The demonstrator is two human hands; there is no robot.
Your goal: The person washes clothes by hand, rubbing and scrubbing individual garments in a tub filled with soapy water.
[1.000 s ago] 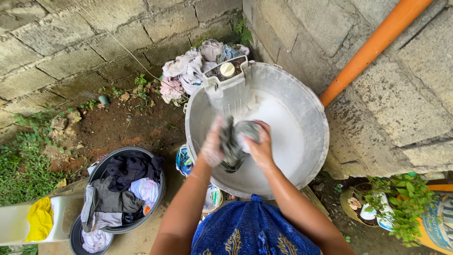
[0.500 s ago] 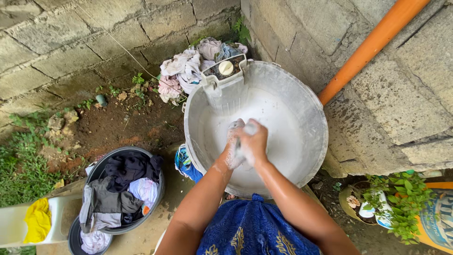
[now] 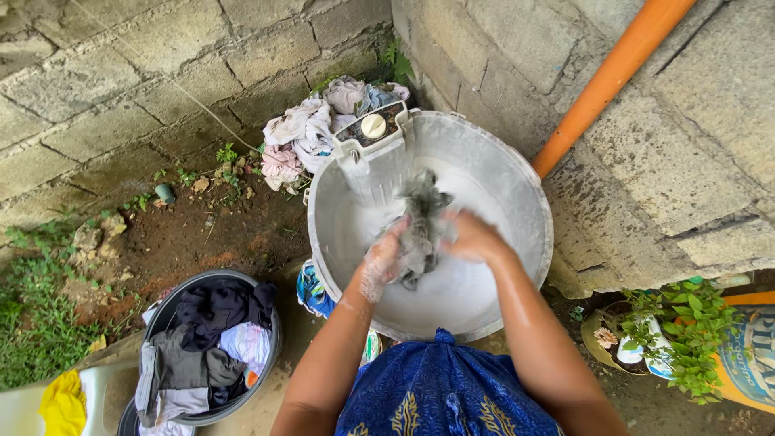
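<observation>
- The left hand (image 3: 383, 262), coated in suds, is closed around a wet grey cloth (image 3: 420, 230), gripping its lower part so the fabric bunches between the two hands.
- The right hand (image 3: 472, 238) is closed on the same cloth from the other side; a grip from both sides lets the fabric be rubbed against itself.
- The cloth is held just above the soapy water, over the middle of a big grey metal basin (image 3: 533, 218), so drips and foam fall back inside rather than on the ground.
- A white plastic washboard (image 3: 373, 161) leans against the basin's far rim, sloping down into the water, within easy reach of both hands; a round pale lump (image 3: 373, 125), probably soap, sits on its top shelf.
- Behind the basin, a heap of pale clothes (image 3: 311, 129) lies on the ground against the block wall (image 3: 121, 89), apart from the water.
- To the left, a dark round tub (image 3: 273, 319) holds mixed dark and light clothes, kept separate from that heap.
- An orange pipe (image 3: 605, 81) slants down the wall beside the basin, and a potted plant (image 3: 674, 335) stands to the right.
</observation>
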